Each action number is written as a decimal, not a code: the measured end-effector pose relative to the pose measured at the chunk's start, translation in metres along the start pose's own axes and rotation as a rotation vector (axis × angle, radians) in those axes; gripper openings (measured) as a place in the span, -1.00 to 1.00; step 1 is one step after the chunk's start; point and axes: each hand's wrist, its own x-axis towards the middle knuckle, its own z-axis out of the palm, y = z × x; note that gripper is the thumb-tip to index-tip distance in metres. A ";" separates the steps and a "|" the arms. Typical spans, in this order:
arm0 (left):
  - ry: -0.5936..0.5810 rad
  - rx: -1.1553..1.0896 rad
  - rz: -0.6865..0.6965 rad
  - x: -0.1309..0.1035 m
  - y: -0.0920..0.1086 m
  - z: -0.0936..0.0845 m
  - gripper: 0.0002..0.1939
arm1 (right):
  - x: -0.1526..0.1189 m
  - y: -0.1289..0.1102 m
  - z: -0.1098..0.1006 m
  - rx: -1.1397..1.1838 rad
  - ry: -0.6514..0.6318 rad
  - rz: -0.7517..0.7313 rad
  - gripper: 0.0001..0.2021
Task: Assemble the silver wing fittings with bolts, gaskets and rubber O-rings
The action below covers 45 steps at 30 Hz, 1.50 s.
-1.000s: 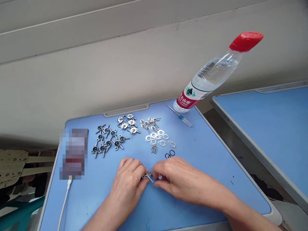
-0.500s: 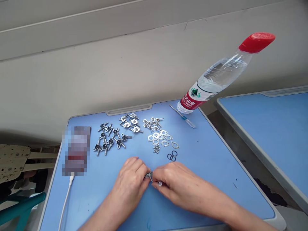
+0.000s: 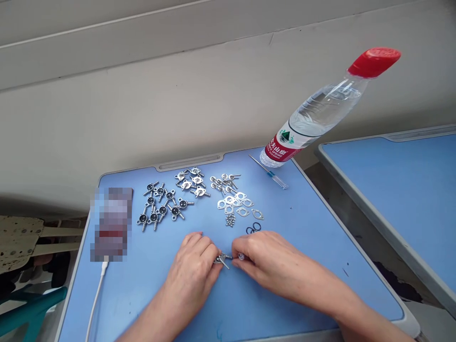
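Note:
My left hand (image 3: pixel 195 266) pinches a small metal valve fitting (image 3: pixel 222 259) at its right fingertips. The fitting's thin lever points down and to the right, and part of its body is hidden by the fingers. Close by on the right, my right hand (image 3: pixel 272 261) is closed around a clear-handled screwdriver (image 3: pixel 241 256). Only the handle end shows; its shaft is hidden. Black rubber rings (image 3: pixel 256 226) lie just behind the right hand. Farther back are small screws (image 3: pixel 230 220), flat metal plates (image 3: pixel 242 212) and loose lever pieces (image 3: pixel 230 189).
Black-centred valve bodies (image 3: pixel 163 210) and plated fittings (image 3: pixel 197 180) lie at the back left. A second screwdriver (image 3: pixel 274 177) lies beside a water bottle (image 3: pixel 299 126). A blurred phone-like object (image 3: pixel 113 223) with a white cable (image 3: pixel 97 297) is at left. Another desk (image 3: pixel 399 180) stands right.
My right hand has shifted slightly right, away from the fitting, uncovering its stub and more of its lever. My left hand keeps its hold, nearly still.

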 end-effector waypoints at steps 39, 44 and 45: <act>0.040 0.083 0.002 0.001 0.003 -0.006 -0.89 | 0.003 -0.006 0.007 -0.095 -0.001 0.004 -0.79; 0.017 0.067 -0.003 0.001 0.002 -0.004 -0.90 | 0.003 0.001 -0.005 -0.001 0.030 0.003 -0.82; 0.016 0.062 -0.004 0.001 0.002 -0.004 -0.90 | 0.003 0.004 -0.008 0.021 0.052 0.018 -0.82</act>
